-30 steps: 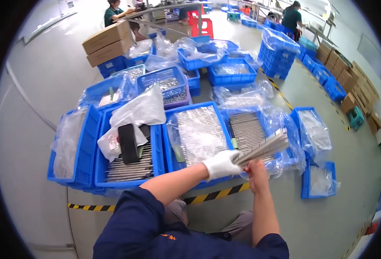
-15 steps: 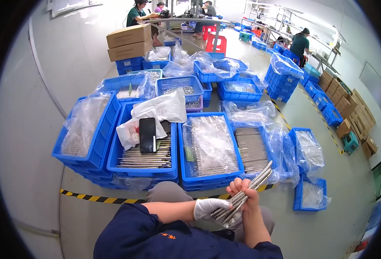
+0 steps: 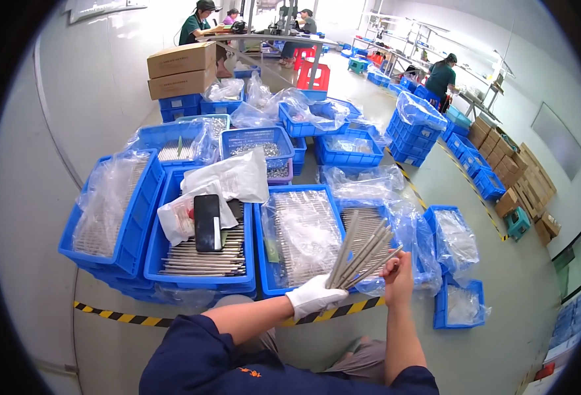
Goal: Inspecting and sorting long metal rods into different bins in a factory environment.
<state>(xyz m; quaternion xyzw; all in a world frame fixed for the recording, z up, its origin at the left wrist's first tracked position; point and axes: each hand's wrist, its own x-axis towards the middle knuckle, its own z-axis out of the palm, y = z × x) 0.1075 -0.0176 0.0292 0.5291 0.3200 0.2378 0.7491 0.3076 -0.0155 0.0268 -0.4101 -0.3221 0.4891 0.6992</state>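
Observation:
My left hand (image 3: 315, 297), in a white glove, is closed round the lower ends of a fanned bundle of slim metal rods (image 3: 361, 255). The rods slant up and away over the front of the blue crates. My bare right hand (image 3: 398, 276) is beside the bundle on the right, fingers curled in at the tip of one lower rod that splays from the rest. Behind the bundle, a crate holds rows of similar rods (image 3: 364, 220). Plastic film (image 3: 310, 240) partly covers the rods in the middle crate (image 3: 262, 266).
A black phone (image 3: 207, 224) and white plastic bags (image 3: 238, 172) lie on the rods in another crate (image 3: 152, 260). Film-lined crates (image 3: 441, 309) stand at right. Striped floor tape (image 3: 122, 316) runs along the front. Cartons (image 3: 182, 60) and co-workers (image 3: 441, 78) are farther back.
The rods have moved up and forward, fanning apart in my left hand. My right hand has shifted from gripping the bundle's middle to the tip of one rod at its right side.

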